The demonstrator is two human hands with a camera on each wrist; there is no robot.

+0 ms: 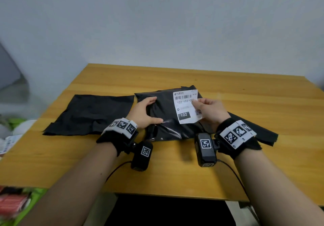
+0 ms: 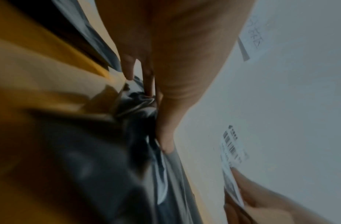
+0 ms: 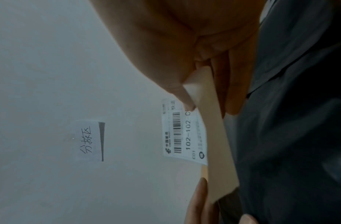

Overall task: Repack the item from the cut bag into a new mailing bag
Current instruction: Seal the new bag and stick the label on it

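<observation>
A filled black mailing bag (image 1: pixel 166 125) lies in the middle of the wooden table (image 1: pixel 175 169). My left hand (image 1: pixel 146 111) rests on the bag's left part, thumb and fingers spread and fairly straight; the left wrist view shows the fingertips (image 2: pixel 166 145) touching the crinkled plastic (image 2: pixel 139 103). My right hand (image 1: pixel 208 108) pinches the right edge of a white shipping label (image 1: pixel 185 106) printed with a barcode and "102". The label (image 3: pixel 184 133) is held over the bag, its tan underside (image 3: pixel 219 151) turned towards the right wrist camera. A flat black bag (image 1: pixel 87 113) lies to the left.
Another flat black bag (image 1: pixel 254 129) lies under my right wrist, towards the table's right side. A handwritten paper note (image 3: pixel 89 139) is stuck to the grey wall behind. Green and red packages (image 1: pixel 14 203) sit below the table's left edge.
</observation>
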